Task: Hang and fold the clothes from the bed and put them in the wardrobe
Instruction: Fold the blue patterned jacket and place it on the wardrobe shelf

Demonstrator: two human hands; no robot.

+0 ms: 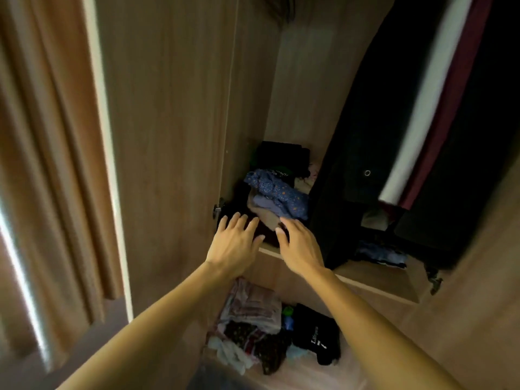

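Both hands reach into the wardrobe at frame centre, fingers spread, gripping nothing. The left hand (235,243) and right hand (299,243) rest on a dark folded garment (268,235) at the shelf (365,274) edge, directly ahead of them. Behind it lies a crumpled blue printed cloth (277,194) (soft, floppy). The left hand looks marginally nearer.

**Both hands at the wardrobe shelf**

The left hand (235,243) and right hand (299,246) reach, fingers spread, to the front edge of a wooden shelf (374,274) in the wardrobe (174,108). They seem to touch a dark garment (270,235) there. Behind it lies a blue patterned cloth (278,195). Dark clothes (380,136) hang at right. Folded clothes (253,327) sit below.
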